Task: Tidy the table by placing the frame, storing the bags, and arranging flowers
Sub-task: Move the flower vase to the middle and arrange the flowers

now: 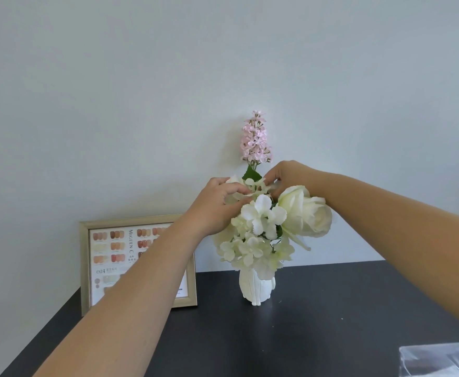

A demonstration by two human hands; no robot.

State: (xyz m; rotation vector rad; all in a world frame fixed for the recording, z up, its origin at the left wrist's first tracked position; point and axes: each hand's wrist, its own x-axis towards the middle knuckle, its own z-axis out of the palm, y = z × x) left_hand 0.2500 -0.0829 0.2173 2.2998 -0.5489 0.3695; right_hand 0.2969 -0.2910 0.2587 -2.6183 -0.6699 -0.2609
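Both hands are up in the bunch of flowers [261, 229] that stands in a white vase [256, 289] on the dark tabletop [304, 336], close to the wall. The left hand [217, 205] pinches pale petals near the top of the bunch, and the right hand [288, 176] curls its fingers around the same small blossoms. A pink sprig [254, 138] rises above them. The frame [138, 263] stands upright to the left, and a clear bag [440, 360] lies at the near right edge.

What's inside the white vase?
White flowers, a white rose and a tall pink sprig rise from the white vase. Their stems inside are hidden by its walls.
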